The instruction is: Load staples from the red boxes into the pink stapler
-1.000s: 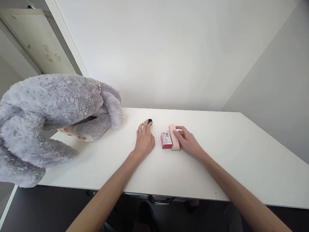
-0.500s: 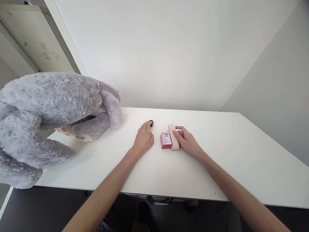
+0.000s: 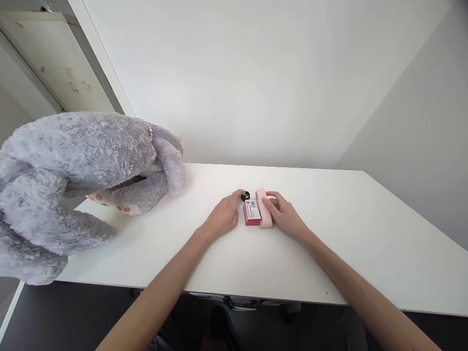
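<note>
A pink stapler (image 3: 263,209) stands on the white table, and my right hand (image 3: 284,214) is closed on its right side, thumb on the near face. Against the stapler's left side sits a small red-and-white box (image 3: 252,213) with printed labels. Just behind the box lies a small, round black object (image 3: 245,196), too small to name surely. My left hand (image 3: 224,213) rests on the table left of the box. Its index finger is stretched out with the tip at the black object, while the thumb stays apart from it.
A large grey plush toy (image 3: 95,146) takes up the left end of the white table (image 3: 310,273). Behind the table rises a white wall (image 3: 234,87). A drawer or case handle (image 3: 243,304) shows below the front edge.
My left hand has slid right, and the black object has moved right with it to the back of the box. The right hand, stapler and box have stayed nearly still.
</note>
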`<state>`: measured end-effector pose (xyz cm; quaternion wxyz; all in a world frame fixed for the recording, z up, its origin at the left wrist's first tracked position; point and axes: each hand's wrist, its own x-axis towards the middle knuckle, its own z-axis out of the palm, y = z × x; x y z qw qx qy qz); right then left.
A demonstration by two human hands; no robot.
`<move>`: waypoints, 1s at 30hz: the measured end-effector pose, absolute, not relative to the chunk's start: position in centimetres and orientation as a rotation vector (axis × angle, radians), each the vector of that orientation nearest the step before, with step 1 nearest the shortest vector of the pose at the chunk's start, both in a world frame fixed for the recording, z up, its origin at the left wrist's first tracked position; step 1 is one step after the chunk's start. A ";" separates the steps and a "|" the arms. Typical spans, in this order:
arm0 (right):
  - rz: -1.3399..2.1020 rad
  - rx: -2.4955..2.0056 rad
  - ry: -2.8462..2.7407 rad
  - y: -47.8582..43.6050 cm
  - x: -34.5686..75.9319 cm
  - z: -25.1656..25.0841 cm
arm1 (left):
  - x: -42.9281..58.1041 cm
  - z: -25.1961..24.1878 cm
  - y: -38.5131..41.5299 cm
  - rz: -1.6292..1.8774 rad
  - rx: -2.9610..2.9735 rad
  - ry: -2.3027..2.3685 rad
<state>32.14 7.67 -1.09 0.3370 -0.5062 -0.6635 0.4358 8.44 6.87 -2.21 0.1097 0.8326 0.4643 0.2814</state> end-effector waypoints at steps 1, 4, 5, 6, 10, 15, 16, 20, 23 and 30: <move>1.141 -1.316 -1.726 7.7 32.2 -1.1 | 8.5 -2.1 6.8 0.819 2.450 1.341; 1.143 -1.314 -1.726 7.7 32.2 -1.1 | 8.6 -1.7 6.5 0.797 2.448 1.290; 1.139 -1.316 -1.729 7.7 32.2 -1.1 | 8.6 -1.6 6.5 0.792 2.445 1.280; 1.135 -1.320 -1.733 7.7 32.2 -1.1 | 8.6 -1.5 6.4 0.787 2.442 1.271; 1.125 -1.329 -1.739 7.7 32.1 -1.1 | 8.7 -1.5 6.3 0.785 2.432 1.242; 1.147 -1.314 -1.723 7.6 32.1 -1.0 | 8.6 -1.6 6.4 0.765 2.454 1.231; 1.149 -1.313 -1.721 7.6 32.1 -1.0 | 8.6 -1.6 6.4 0.763 2.456 1.226; 1.158 -1.306 -1.716 7.6 32.2 -1.0 | 8.7 -1.6 6.4 0.776 2.460 1.218; 1.157 -1.307 -1.717 7.5 32.1 -1.0 | 8.6 -2.0 6.6 0.786 2.437 1.291; 1.135 -1.329 -1.730 7.5 32.2 -1.0 | 8.3 -3.4 7.3 0.865 2.358 1.545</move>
